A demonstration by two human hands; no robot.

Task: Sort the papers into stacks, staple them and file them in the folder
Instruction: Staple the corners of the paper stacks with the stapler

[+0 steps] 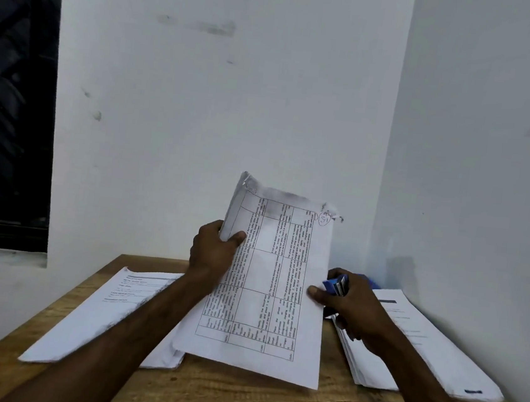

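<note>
Above a wooden table (236, 394), the left hand (214, 249) grips a tilted sheaf of papers (268, 283) by its left edge. The right hand (349, 303) pinches its right edge while holding a blue stapler (335, 285).

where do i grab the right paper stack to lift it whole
Probably take the right paper stack by its left long edge, coming from the table's middle: it lies flat, the wall runs close along its other side, and that edge is exposed.
</note>
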